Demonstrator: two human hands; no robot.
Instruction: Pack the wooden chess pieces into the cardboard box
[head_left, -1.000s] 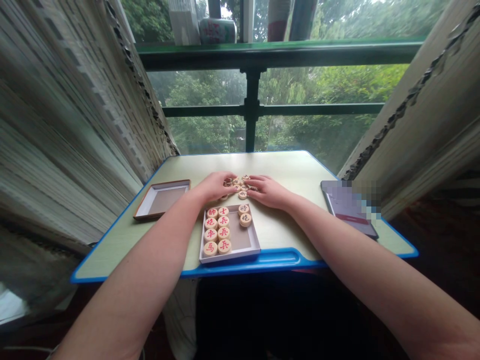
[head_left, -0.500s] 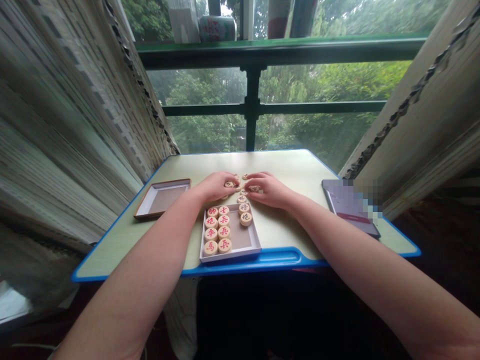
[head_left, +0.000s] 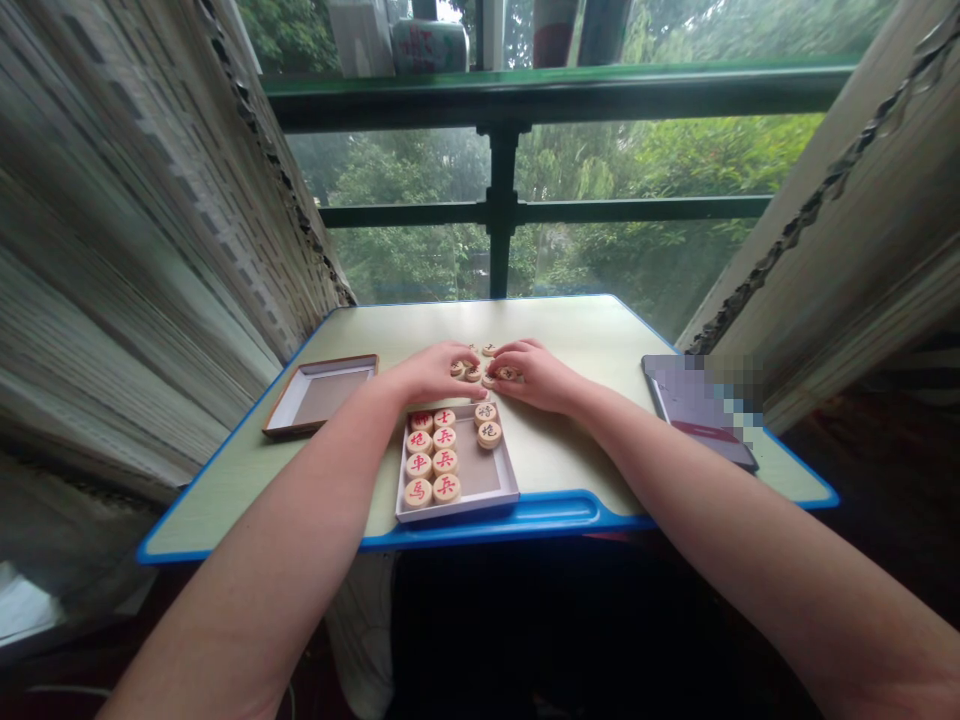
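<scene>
Wooden Chinese chess pieces (head_left: 472, 374) marked in dark ink lie loosely between my two hands on the table. My left hand (head_left: 435, 368) is at their left side, fingers apart, its thumb reaching over a piece by the box's back edge. From the right, my right hand (head_left: 536, 375) curves around more pieces, with fingers and thumb apart; a firm grip is not visible. Closer to me, a shallow box (head_left: 513, 472) holds two columns of red-marked pieces (head_left: 445, 462) on its left. Two dark-marked pieces (head_left: 489, 434) sit in its back right corner.
An upturned box lid (head_left: 322, 395) lies at the table's left. A dark tablet-like device (head_left: 697, 425), partly pixelated, is on the right. The pale table (head_left: 577, 470) has a blue rim and stands against a green-railed window between curtains.
My left thumb has swung toward me, over the piece by the box's back edge. My right hand has shifted slightly left around the pieces. The boxed pieces keep their arrangement.
</scene>
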